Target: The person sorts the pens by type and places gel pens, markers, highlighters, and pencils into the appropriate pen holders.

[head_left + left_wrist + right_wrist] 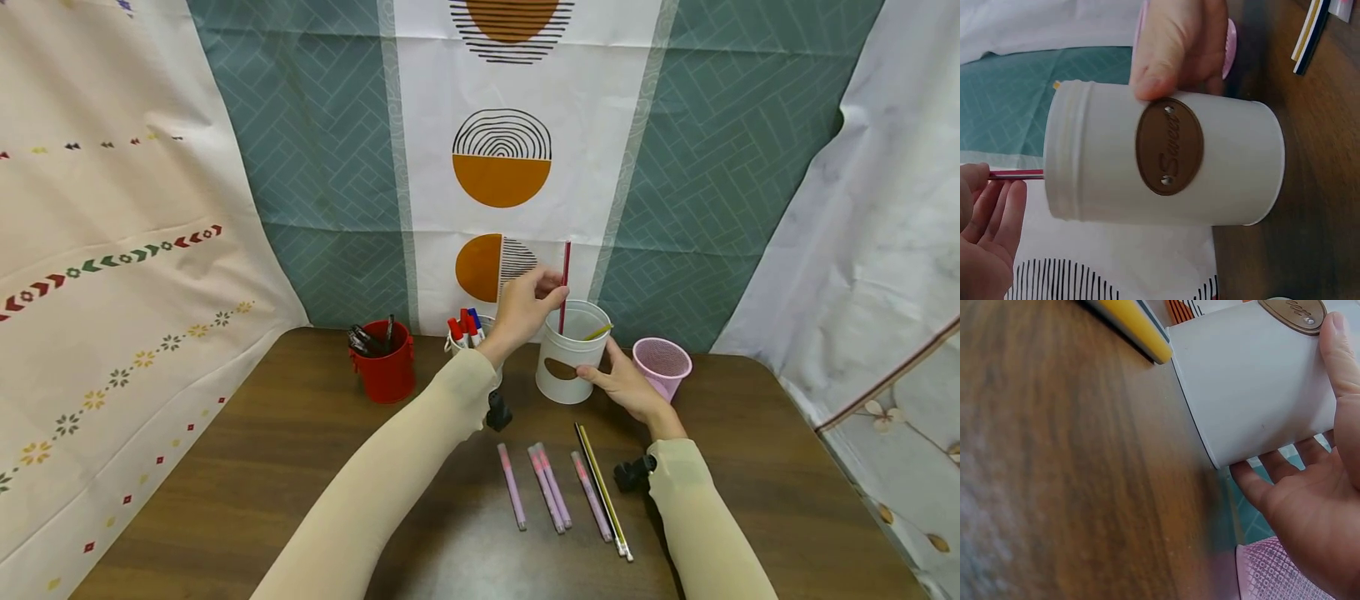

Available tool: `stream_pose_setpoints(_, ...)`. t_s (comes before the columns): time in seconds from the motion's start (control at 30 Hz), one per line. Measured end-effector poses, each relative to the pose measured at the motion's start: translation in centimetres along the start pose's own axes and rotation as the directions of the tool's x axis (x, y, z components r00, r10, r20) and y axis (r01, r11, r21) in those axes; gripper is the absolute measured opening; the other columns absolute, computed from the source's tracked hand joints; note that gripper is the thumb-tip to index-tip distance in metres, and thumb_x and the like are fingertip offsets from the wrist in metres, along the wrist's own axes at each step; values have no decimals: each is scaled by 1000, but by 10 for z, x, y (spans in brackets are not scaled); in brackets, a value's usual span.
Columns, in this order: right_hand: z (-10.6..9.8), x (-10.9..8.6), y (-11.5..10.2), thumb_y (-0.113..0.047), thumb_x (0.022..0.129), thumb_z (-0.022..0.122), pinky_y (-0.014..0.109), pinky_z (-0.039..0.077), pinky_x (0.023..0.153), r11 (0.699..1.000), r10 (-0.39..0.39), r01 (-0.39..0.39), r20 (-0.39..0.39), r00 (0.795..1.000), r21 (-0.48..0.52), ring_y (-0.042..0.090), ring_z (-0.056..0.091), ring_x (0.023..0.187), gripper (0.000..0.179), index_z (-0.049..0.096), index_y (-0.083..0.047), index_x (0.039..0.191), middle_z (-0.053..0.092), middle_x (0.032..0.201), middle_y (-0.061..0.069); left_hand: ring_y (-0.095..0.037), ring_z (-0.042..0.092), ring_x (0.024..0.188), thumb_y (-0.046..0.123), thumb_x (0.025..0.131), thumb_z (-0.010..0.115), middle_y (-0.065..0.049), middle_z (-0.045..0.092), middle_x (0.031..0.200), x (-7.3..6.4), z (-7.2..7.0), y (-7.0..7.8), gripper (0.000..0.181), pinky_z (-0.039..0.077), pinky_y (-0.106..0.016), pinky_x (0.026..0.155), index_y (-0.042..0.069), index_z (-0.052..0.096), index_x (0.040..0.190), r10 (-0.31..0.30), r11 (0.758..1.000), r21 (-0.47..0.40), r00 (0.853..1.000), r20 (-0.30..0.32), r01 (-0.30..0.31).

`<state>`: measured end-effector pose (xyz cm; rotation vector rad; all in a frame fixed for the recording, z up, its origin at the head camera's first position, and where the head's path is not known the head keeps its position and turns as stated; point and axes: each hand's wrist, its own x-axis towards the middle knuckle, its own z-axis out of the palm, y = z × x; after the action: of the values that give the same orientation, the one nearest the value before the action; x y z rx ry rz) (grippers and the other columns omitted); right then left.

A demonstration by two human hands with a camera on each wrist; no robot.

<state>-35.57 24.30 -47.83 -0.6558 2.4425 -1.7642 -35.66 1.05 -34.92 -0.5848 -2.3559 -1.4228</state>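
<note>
My left hand [522,307] pinches a red pencil [566,265] between thumb and fingers, upright over the white can [552,385]. The pencil's lower end is inside the can, behind its rim. In the left wrist view the can's brown oval label [1169,147] reads "Sweet". My right hand [628,388] holds the can from its right side, with the thumb at the front beside the label and the fingers round the back. A yellow pencil [600,332] leans inside the can and sticks out past the rim on the right.
At left stands a red bucket [388,383] of black pens. Red and blue markers [469,323] fill a smaller white container behind my left wrist. A pink mesh cup [663,367] sits beyond my right hand. Several lilac pens [512,487] and two pencils [602,483] lie in front.
</note>
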Motion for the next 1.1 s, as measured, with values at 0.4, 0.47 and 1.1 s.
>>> stream_pose_setpoints(0.4,0,0,1,-14,103,71,58,36,120,1000,3,-3,3,1000,14,38,44,146,80,23,-13,167,44,159,20,-15,74,93,24,104,73,-3,79,110,-3,-4,-3,23,60,-23,86,10,73,121,-16,1000,23,1000,8,16)
stream_pose_setpoints(0.47,0,-1,1,-13,103,71,58,35,120,1000,1,-1,3,1000,19,38,43,147,80,22,-13,167,44,160,20,-16,74,97,24,103,73,-4,79,111,-5,-8,-2,22,60,-24,87,10,73,121,-8,1000,29,1000,10,7)
stream_pose_setpoints(1.1,0,1,1,-15,103,71,60,35,120,1000,-3,3,9,1000,27,39,44,147,82,21,-13,168,44,160,20,-14,74,95,24,101,76,0,78,105,-58,-35,9,18,60,-27,86,10,74,113,11,999,51,989,145,-19)
